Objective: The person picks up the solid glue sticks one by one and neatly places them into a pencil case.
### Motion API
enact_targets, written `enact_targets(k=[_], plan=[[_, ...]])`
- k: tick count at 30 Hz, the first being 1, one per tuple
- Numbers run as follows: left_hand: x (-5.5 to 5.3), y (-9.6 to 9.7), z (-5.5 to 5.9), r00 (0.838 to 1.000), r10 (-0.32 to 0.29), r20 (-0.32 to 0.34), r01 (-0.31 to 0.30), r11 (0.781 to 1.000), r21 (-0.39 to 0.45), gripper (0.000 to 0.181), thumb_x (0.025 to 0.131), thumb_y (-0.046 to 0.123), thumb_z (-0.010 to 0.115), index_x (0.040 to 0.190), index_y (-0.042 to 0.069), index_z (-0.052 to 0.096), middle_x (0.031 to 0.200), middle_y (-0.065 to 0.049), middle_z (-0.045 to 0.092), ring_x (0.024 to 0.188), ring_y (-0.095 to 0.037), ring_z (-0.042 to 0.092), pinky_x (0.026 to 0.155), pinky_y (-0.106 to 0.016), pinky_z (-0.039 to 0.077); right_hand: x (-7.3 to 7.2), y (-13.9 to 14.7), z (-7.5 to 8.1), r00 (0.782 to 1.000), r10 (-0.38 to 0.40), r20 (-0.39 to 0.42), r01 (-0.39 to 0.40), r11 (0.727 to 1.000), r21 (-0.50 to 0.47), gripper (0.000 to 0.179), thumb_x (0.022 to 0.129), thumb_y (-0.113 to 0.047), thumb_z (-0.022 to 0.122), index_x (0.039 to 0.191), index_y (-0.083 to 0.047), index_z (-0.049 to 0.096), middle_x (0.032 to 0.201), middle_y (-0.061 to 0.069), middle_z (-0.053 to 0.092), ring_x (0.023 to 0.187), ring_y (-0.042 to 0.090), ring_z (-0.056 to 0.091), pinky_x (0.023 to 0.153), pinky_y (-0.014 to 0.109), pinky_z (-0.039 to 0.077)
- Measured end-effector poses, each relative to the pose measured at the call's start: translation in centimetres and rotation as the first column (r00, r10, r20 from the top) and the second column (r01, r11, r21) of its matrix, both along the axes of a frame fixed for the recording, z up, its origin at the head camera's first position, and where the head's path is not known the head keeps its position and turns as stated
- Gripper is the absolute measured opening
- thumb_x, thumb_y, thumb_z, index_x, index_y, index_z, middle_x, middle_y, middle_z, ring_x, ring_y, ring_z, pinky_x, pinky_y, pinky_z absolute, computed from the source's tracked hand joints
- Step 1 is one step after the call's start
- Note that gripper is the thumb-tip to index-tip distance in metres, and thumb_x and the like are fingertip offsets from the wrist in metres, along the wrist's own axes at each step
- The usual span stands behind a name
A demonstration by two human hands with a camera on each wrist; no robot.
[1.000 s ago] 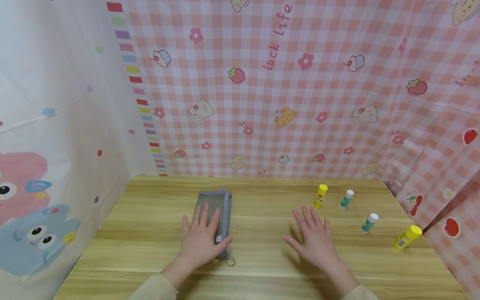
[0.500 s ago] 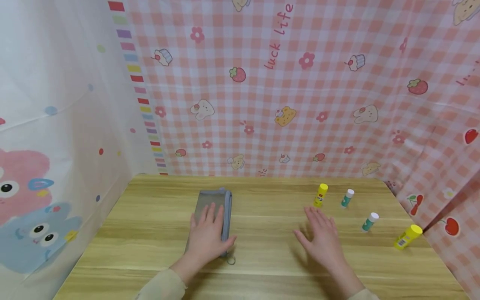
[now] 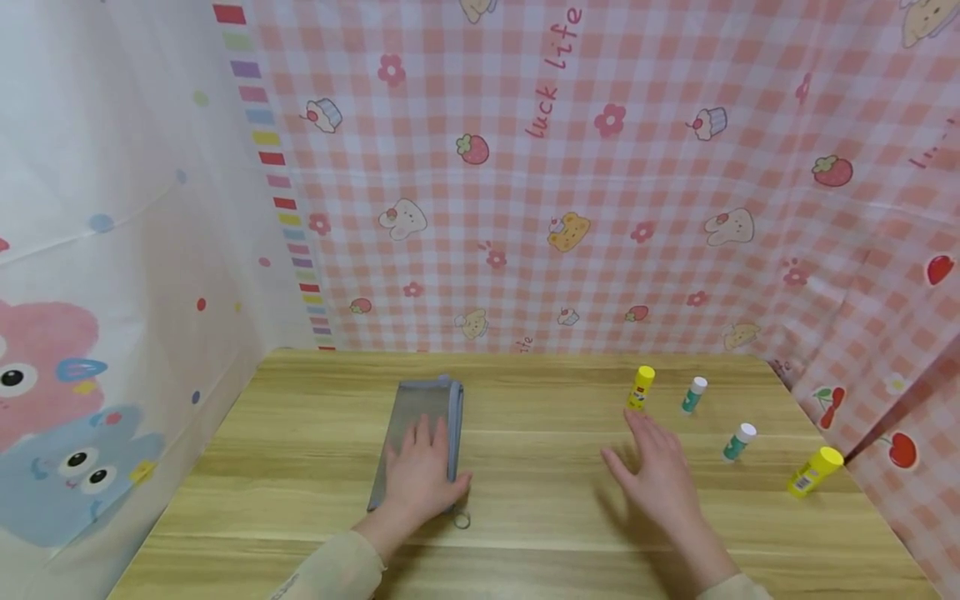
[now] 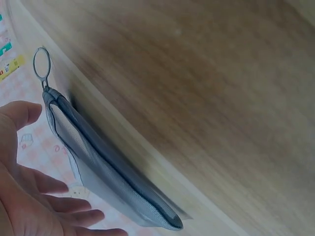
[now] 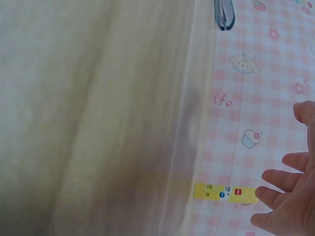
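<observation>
A grey zippered mesh pouch (image 3: 423, 400) with a small metal ring (image 3: 462, 520) at its near corner lies on the table. My left hand (image 3: 420, 477) hovers over it with fingers extended, covering its middle and lower part in the head view. The left wrist view has the same pouch (image 4: 106, 169) beyond the spread fingers, which hold nothing. On the other side, my right hand (image 3: 662, 471) is open above the table, its fingertips just in front of a standing yellow glue stick (image 3: 642, 388). In the right wrist view this glue stick (image 5: 216, 191) appears beside the fingers.
Two green glue sticks with white caps, one farther back (image 3: 694, 395) and one nearer (image 3: 740, 442), stand to the right. A thicker yellow glue stick (image 3: 816, 472) is by the right table edge. Patterned cloth (image 3: 525, 208) hangs behind the wooden table (image 3: 525, 533).
My right hand has moved right and slightly forward, toward the yellow glue stick. The left hand has shifted a little to the right over the pouch, its fingers coming closer together.
</observation>
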State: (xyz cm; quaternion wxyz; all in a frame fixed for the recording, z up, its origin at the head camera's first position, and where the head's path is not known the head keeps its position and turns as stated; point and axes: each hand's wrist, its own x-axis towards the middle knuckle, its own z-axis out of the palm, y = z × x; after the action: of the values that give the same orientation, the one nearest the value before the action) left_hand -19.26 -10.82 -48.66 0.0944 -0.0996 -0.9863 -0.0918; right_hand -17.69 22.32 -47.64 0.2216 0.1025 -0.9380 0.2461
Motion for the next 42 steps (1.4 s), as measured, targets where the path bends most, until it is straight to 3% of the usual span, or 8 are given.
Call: enact_targets(k=[8,18,30,42], plan=[[0.2,0.2,-0.5,0.994,0.042,0.099,-0.041,0.999,-0.011,0.091,0.078,0.055,0.072,0.143,-0.003,0.045,0.144,-0.033,0.04,0.132,-0.05,0.037,0.089,-0.078,0.034,-0.3,0.8,0.3,0.999,-0.02,0.028,0.02,1.0,-0.022,0.065,0.088,-0.025,0.073,0.138,0.01,0.048,0.135,0.033,0.052,0.126,0.05,0.045,0.107,0.061,0.028],[0.5,0.6,-0.7,0.98,0.1,0.171,-0.1,0.995,-0.008,0.09,0.081,0.053,0.073,0.144,-0.003,0.044,0.145,-0.034,0.038,0.133,-0.052,0.034,0.08,-0.082,0.036,-0.9,1.6,0.9,0.994,-0.052,0.1,0.056,0.998,-0.038,0.066,0.093,-0.029,0.068,0.142,0.008,0.044,0.139,0.033,0.047,0.13,0.049,0.041,0.108,0.062,0.027],[0.5,0.1,-1.3,0.982,0.092,0.167,-0.103,0.993,0.061,0.076,0.088,0.041,0.063,0.145,-0.004,0.043,0.147,-0.036,0.035,0.135,-0.054,0.031,0.083,-0.084,0.031,-1.8,2.3,1.0,0.98,-0.101,0.173,0.114,0.991,-0.066,0.068,0.096,-0.034,0.063,0.144,0.008,0.041,0.142,0.034,0.043,0.13,0.052,0.039,0.106,0.065,0.03],[1.0,0.0,-1.4,0.979,0.075,0.189,-0.092,0.992,0.084,0.063,0.096,0.033,0.048,0.147,-0.004,0.041,0.151,-0.034,0.03,0.138,-0.053,0.027,0.09,-0.084,0.024,-3.2,3.0,0.9,0.967,-0.13,0.221,0.174,0.966,-0.191,0.068,0.098,-0.033,0.06,0.145,0.011,0.037,0.144,0.034,0.04,0.13,0.053,0.037,0.106,0.064,0.03]])
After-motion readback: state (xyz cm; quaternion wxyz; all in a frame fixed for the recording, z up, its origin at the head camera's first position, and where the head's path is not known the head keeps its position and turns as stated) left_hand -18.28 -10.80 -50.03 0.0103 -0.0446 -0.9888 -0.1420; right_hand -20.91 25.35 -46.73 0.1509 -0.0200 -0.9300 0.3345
